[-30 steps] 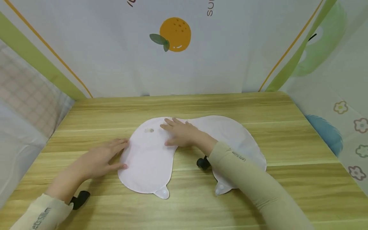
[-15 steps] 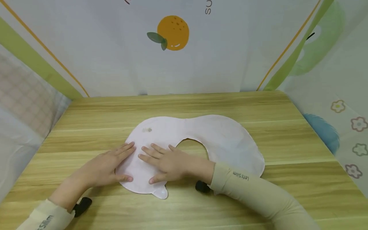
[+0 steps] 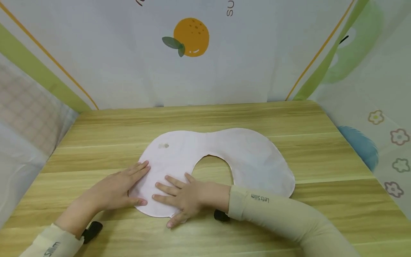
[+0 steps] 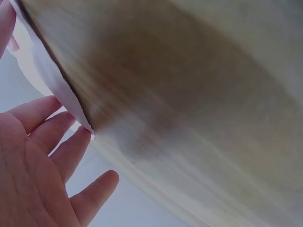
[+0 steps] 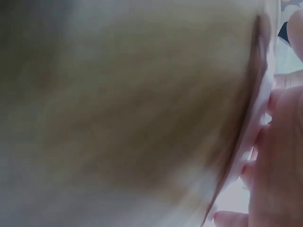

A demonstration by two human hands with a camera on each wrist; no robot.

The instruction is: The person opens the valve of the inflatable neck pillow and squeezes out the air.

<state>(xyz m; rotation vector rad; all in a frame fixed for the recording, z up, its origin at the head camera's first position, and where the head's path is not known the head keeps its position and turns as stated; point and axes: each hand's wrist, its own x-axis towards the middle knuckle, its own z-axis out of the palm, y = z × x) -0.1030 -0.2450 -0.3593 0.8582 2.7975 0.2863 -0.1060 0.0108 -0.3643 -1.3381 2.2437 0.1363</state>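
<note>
A pale pink, U-shaped cloth bib (image 3: 253, 157) lies flat on the table, its curved opening facing me. My left hand (image 3: 117, 189) rests against the left edge of the bib, fingers fairly straight and thumb apart. Fingers spread, my right hand (image 3: 187, 200) lies flat on the lower part of the left lobe. Its thumb side covers most of the snap tab there, and the right forearm hides the other lobe's lower end. In the left wrist view, fingertips of the left hand (image 4: 33, 161) touch the cloth edge (image 4: 64, 90). The right wrist view shows the right hand (image 5: 279, 151) along the cloth edge.
The wood-grain table (image 3: 128, 121) extends around the bib. A white curtain (image 3: 128, 71) with an orange print hangs at its far edge. Black wrist devices show under the left wrist (image 3: 92, 231) and the right wrist (image 3: 221, 215).
My right hand has slid from the bib's upper middle down to the lower left lobe, still flat. The left hand has shifted slightly down along the left edge.
</note>
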